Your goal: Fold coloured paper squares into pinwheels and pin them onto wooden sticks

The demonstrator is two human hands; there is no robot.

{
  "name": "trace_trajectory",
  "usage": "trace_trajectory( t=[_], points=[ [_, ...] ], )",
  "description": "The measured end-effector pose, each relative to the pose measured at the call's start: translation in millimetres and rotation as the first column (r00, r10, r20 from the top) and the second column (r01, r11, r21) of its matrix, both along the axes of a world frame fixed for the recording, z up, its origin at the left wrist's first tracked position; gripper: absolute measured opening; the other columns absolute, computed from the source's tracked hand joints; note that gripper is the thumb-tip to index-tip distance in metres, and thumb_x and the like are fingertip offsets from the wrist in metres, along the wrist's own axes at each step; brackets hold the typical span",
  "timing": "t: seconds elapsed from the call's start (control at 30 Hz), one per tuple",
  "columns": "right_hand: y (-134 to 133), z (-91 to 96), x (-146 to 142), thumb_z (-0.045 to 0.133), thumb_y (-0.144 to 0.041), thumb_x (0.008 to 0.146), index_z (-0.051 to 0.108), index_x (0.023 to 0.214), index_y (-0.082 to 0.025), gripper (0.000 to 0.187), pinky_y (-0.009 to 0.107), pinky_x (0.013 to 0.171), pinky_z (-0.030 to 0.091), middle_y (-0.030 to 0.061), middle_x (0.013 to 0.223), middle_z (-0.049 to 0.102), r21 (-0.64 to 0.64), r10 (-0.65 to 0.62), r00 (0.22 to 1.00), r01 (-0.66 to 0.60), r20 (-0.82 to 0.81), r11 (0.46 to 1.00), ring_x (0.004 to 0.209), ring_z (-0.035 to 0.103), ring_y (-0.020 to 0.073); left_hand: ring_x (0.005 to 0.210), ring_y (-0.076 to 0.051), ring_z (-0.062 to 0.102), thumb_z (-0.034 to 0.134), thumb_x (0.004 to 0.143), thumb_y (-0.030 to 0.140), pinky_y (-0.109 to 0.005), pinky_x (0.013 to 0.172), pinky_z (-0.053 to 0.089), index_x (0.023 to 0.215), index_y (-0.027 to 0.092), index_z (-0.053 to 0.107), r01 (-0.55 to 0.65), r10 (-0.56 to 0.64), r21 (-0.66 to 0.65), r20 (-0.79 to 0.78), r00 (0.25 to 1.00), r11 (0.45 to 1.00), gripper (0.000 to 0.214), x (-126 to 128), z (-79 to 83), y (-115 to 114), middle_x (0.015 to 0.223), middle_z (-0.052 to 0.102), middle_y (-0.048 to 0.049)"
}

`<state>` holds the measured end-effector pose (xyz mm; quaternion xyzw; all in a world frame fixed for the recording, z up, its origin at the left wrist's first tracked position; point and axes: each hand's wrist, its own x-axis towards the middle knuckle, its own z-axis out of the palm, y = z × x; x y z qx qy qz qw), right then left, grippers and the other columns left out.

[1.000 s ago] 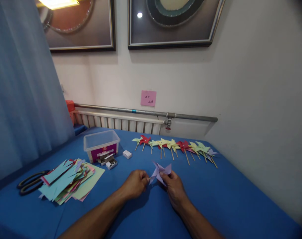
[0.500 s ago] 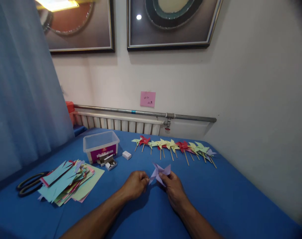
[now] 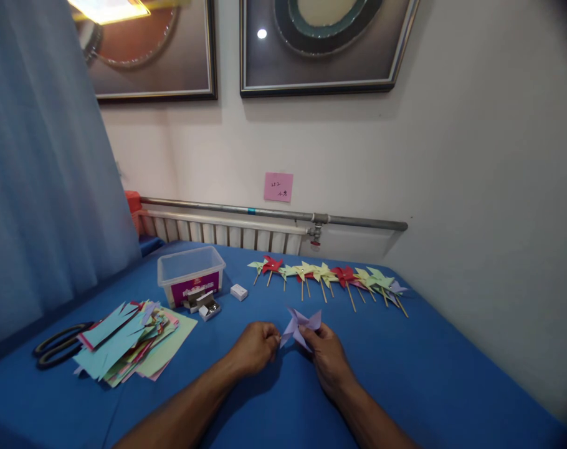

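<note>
At the far left of the blue surface (image 3: 428, 374) lies a pair of scissors (image 3: 59, 344), just beside a loose stack of cut coloured paper (image 3: 124, 342). Behind the stack stands a clear plastic box (image 3: 190, 273), with small open boxes (image 3: 203, 304) touching its front and a small white box (image 3: 239, 291) a little to the right. Near the front edge, the left hand (image 3: 254, 347) is curled shut, its fingertips pinching the left tip of a purple pinwheel (image 3: 298, 327). The pinwheel is held just above the surface between both hands. The right hand (image 3: 326, 357) grips it from below and to the right, fingers closed on the paper. Farther back and right, a row of finished pinwheels (image 3: 330, 275) lies on the surface, well apart from the hands.
</note>
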<state>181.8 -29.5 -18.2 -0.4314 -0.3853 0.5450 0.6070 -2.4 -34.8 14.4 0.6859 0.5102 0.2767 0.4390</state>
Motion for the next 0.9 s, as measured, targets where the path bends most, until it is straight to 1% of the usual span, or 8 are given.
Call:
trace_trajectory(
  t=[0.27,0.4,0.5,0.67,0.9],
  points=[
    [-1.0,1.5,-0.5,0.091,-0.043,0.06,0.078,0.089,-0.018,0.04,0.033,0.071,0.051,0.0035,0.075,0.076,-0.004,-0.01,1.0,0.01,0.015,1.0,0.076,0.068,0.0241,0.053,-0.012,0.044,0.049,0.086,0.03,-0.025,0.056,0.032,0.071,0.02,0.055,-0.019,0.019,0.002,-0.004,1.0,1.0,0.019,1.1,1.4,-0.8,0.058,0.055,0.0038],
    [-1.0,1.6,-0.2,0.091,-0.042,0.06,0.078,0.088,-0.017,0.039,0.032,0.069,0.051,0.0029,0.074,0.076,-0.01,-0.016,1.0,0.016,0.015,1.0,0.073,0.067,0.0221,0.052,-0.012,0.044,0.048,0.087,0.026,-0.025,0.055,0.031,0.073,0.02,0.056,-0.023,0.023,0.006,-0.006,1.0,1.0,0.017,1.2,0.1,-0.7,0.058,0.055,0.0041],
    [0.0,0.7,-0.2,0.091,-0.041,0.06,0.077,0.084,-0.018,0.036,0.031,0.07,0.051,0.0024,0.073,0.075,-0.011,-0.016,1.0,0.016,0.01,1.0,0.071,0.066,0.0212,0.054,-0.012,0.046,0.048,0.087,0.025,-0.025,0.055,0.032,0.073,0.019,0.057,-0.023,0.024,0.036,-0.026,0.999,0.999,0.017,0.6,-1.1,-0.2,0.059,0.055,0.0036],
    [0.8,-1.2,-0.2,0.089,-0.041,0.062,0.078,0.088,-0.017,0.037,0.033,0.073,0.052,0.0027,0.074,0.076,-0.011,-0.011,1.0,0.011,0.008,1.0,0.074,0.068,0.0227,0.058,-0.013,0.049,0.048,0.087,0.023,-0.025,0.057,0.033,0.075,0.018,0.059,-0.027,0.031,0.096,-0.046,0.998,0.995,0.017,-0.2,-3.0,0.5,0.061,0.056,0.0034],
    [2.4,-3.3,0.7,0.088,-0.042,0.063,0.078,0.091,-0.018,0.038,0.032,0.071,0.052,0.004,0.081,0.079,0.0,-0.022,1.0,0.022,0.021,1.0,0.074,0.068,0.023,0.061,-0.013,0.047,0.049,0.088,0.023,-0.026,0.059,0.029,0.075,0.018,0.061,-0.042,0.056,0.169,-0.079,0.995,0.985,0.018,3.9,-4.9,-2.5,0.063,0.054,0.0036]
  ],
)
